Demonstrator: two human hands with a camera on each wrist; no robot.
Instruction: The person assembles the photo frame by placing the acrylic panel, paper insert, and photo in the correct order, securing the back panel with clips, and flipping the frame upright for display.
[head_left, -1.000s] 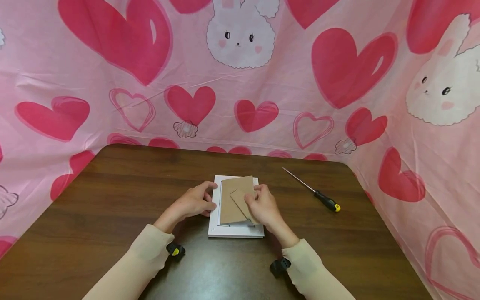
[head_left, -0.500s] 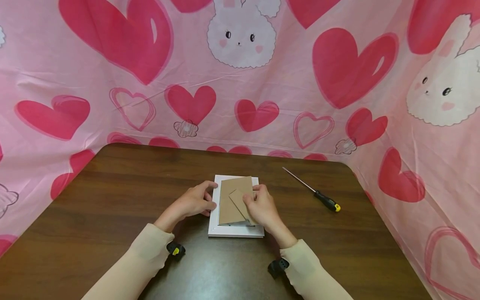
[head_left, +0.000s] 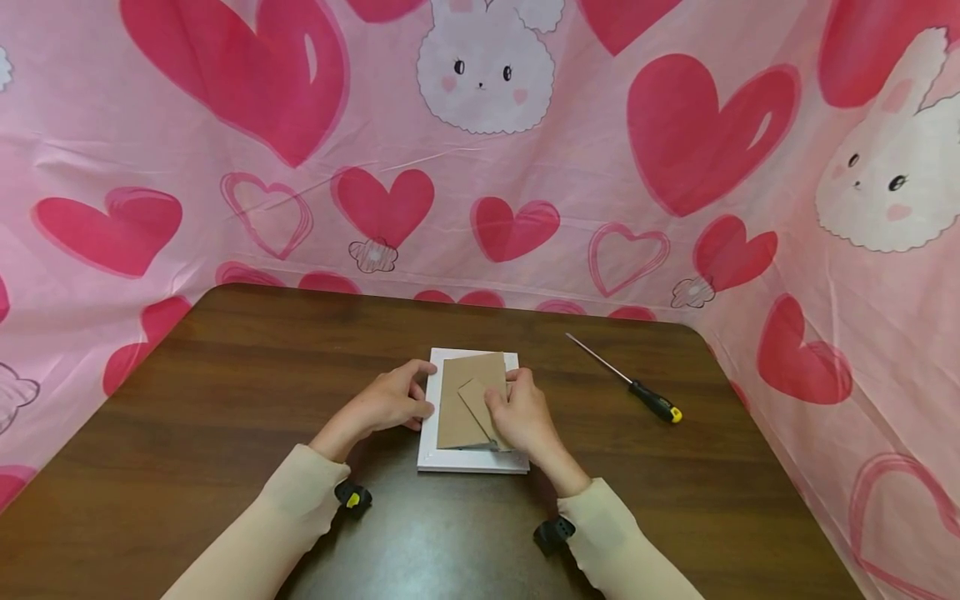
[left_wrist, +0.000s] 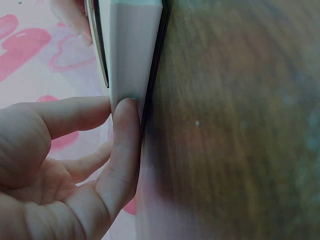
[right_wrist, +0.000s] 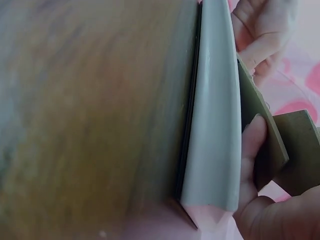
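A white picture frame lies flat on the table. Over its opening sits a brown backing board with a stand leg on its back, tilted up at its right edge. My right hand pinches that right edge, thumb on top; in the right wrist view a fingertip reaches between board and frame. My left hand holds the frame's left side. One finger presses the side wall in the left wrist view and another digit meets its upper edge. What lies under the board is mostly hidden.
A screwdriver with a black and yellow handle lies on the dark wooden table, right of the frame. Behind and on both sides hangs a pink cloth with hearts and rabbits.
The backing board has shifted slightly left and settled a little lower over the opening, the right hand moving with it. The left hand stays at the frame's side.
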